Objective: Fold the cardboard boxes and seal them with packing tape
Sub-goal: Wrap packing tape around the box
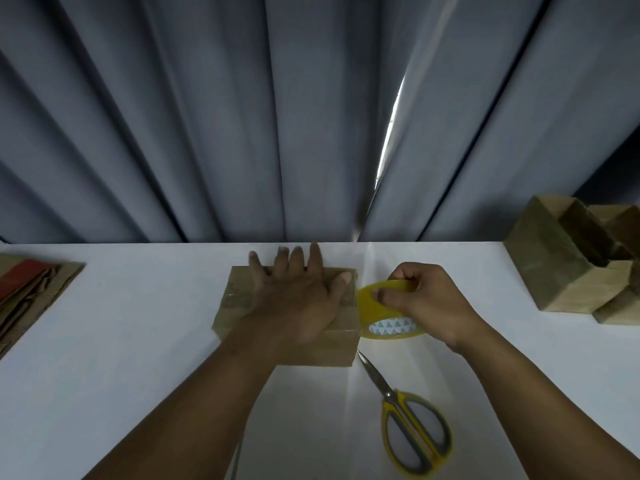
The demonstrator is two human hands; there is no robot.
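Sealing step: small brown cardboard box [341,344] at table centre is pressed flat-fingered by left hand [301,299]; yellow packing-tape roll [389,311] is gripped by right hand [426,299]; cutting with yellow-handled scissors [412,427] is judged next.

We see a small brown box [237,301], closed and taped across its top, on the table [138,341]. A yellow tape roll [365,308] stands tilted just beside its right edge. Folded boxes [554,271] are piled far right, flat cardboard [31,292] far left.

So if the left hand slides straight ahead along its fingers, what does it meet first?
Likely the grey curtain. The left hand lies flat on the cardboard box, fingertips past its far edge; only bare table lies between. Depth unclear.
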